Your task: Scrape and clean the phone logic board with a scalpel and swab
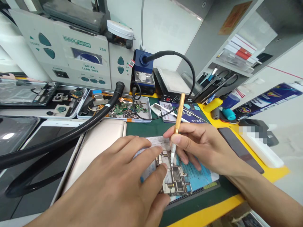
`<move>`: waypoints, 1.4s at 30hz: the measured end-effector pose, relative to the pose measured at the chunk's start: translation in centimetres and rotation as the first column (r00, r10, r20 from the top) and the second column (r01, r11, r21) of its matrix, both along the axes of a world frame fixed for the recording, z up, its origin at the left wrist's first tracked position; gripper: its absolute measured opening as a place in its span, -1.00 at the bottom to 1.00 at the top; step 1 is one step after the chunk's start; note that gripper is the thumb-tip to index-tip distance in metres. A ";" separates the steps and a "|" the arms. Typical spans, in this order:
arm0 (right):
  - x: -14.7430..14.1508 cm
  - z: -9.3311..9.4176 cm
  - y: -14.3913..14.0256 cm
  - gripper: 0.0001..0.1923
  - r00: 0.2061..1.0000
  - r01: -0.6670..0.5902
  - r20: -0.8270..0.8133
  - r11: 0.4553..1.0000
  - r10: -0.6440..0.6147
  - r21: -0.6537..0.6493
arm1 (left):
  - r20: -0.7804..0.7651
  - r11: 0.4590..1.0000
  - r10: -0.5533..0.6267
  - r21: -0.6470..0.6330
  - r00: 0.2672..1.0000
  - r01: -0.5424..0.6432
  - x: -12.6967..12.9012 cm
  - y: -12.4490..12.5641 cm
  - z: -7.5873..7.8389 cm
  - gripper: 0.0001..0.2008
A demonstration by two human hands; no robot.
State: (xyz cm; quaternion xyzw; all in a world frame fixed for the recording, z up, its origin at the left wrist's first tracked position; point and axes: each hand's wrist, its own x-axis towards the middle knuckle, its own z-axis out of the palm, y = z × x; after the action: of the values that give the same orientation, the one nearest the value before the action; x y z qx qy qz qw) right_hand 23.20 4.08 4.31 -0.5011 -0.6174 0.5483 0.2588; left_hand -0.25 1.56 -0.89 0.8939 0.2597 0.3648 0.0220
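Fingers of the right hand [203,145] pinched a slim gold-handled craft knife with a white collar [178,121], its blade tip set down on a small bare phone circuit board with metal shields and dark chips [174,176]. That board lay on a blue-and-white printed sheet [196,175] over a dark green work mat [151,127], at the near middle of the bench. The left hand [118,186] lay flat, palm down, fingers loosely spread, with its fingertips pressing the board's left edge and the sheet beside it.

Behind the hands, a shallow white metal tray [115,108] held green board fragments, copper-coloured scraps and small metal brackets. To its left, a second white tray [59,102] held camera modules and dark phone parts. A thick black hose [71,134] crossed both trays' front edge. Farther back stood a grey hot-air rework station [71,50] and a blue soldering-iron stand [143,71].

The right wrist came in from the lower right, the forearm angled over the yellow bench edge [272,164]; the left came in from the bottom.
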 end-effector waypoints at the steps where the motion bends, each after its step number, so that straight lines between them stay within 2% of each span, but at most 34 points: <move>1: 0.0 0.0 0.0 -0.67 1.000 -0.008 0.003 1.000 0.008 0.001 | -0.003 1.000 -0.001 0.000 1.000 0.001 0.0 0.0 0.0 -0.72; 19: -0.1 0.3 0.3 -0.65 0.998 -0.036 0.043 0.999 0.037 -0.015 | 0.000 1.000 -0.007 0.000 1.000 0.007 0.0 -0.1 0.1 -0.79; 30: 0.0 0.3 0.4 -0.63 0.996 -0.062 0.068 0.998 0.064 -0.031 | -0.014 1.000 -0.008 -0.018 1.000 0.008 -0.2 0.0 0.0 -0.73; 36: -0.1 0.3 0.5 -0.60 0.996 -0.052 0.069 0.998 0.055 -0.045 | -0.005 1.000 -0.012 -0.008 1.000 0.012 -0.2 -0.1 0.0 -0.79; 42: 0.1 0.2 0.5 -0.61 0.996 -0.053 0.064 0.998 0.055 -0.036 | 0.003 1.000 -0.013 -0.010 1.000 0.013 -0.2 -0.2 -0.1 -0.77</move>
State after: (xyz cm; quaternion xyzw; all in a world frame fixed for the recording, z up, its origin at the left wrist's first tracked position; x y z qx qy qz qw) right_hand 23.27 4.54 4.54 -0.5064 -0.6292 0.5491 0.2150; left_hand -0.44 1.36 -0.98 0.8950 0.2554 0.3646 0.0292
